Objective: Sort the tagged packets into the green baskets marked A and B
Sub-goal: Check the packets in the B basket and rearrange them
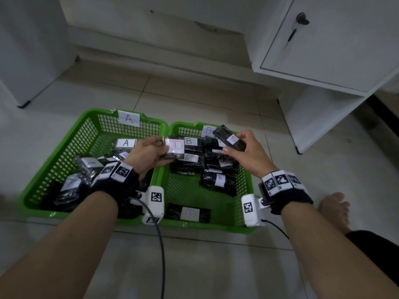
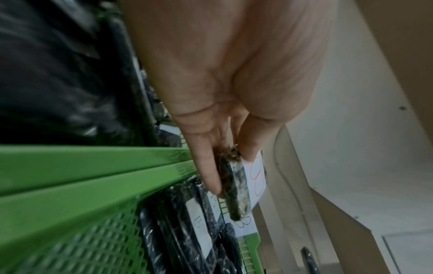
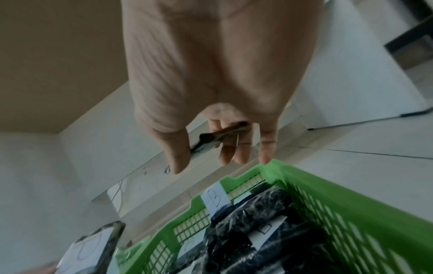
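Observation:
Two green baskets sit side by side on the floor: basket A [image 1: 54, 156] on the left and basket B [image 1: 246, 186] on the right, each with black packets bearing white tags. My left hand [image 1: 149, 154] pinches a black packet with a red B tag [image 1: 175, 147] over the edge between the baskets; the left wrist view shows this packet [image 2: 236, 185] edge-on between thumb and fingers. My right hand [image 1: 246, 147] grips another B-tagged packet [image 1: 230, 138] above the far part of basket B; this packet [image 3: 213, 140] lies across its fingers.
A white cabinet [image 1: 323, 44] with a lock stands at the back right, another white unit at the left. A bare foot [image 1: 334, 208] rests right of basket B. Wrist cables trail over the tiled floor in front of the baskets.

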Available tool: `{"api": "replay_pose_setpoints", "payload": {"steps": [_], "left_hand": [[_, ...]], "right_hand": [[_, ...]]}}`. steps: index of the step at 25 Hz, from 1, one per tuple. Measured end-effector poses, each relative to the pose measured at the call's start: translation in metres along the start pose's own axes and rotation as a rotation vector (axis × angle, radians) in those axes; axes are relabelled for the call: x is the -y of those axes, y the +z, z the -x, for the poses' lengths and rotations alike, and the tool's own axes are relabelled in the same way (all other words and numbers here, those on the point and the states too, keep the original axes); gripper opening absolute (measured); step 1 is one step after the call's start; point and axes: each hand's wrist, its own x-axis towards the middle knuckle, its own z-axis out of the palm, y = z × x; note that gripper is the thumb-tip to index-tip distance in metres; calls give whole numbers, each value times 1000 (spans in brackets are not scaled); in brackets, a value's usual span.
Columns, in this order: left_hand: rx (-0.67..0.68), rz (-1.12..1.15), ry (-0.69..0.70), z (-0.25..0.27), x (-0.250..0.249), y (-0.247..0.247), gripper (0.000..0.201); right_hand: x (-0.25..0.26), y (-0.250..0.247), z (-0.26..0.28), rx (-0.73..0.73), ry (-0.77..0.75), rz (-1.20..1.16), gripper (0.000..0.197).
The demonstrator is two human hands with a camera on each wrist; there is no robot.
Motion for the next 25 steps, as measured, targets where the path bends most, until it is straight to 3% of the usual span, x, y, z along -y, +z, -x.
{"api": "replay_pose_setpoints", "payload": {"steps": [3,7,10,12,15,22,25], "left_hand": [[24,-264,87,-9,-13,11,31],[-9,-508,192,-21,-18,11,35],[-84,-469,188,-25,-19,-5,33],[-85,-468,149,-23,-15,-13,34],[-77,-433,114,-19,-8,-20,36],[-133,-240,91,-21,0,-27,33],[-164,-180,72,-19,0,-28,33]], "right_hand": [[-20,-9,10,-75,-66,114,53],[-23,15,25,92,-69,252,57],[4,50,29,267,-131,426,59],[28,72,28,291,-239,526,56],[45,83,17,219,-322,580,55],[52,61,-33,5,-282,576,49],[62,71,-63,-3,-287,623,42]]}}
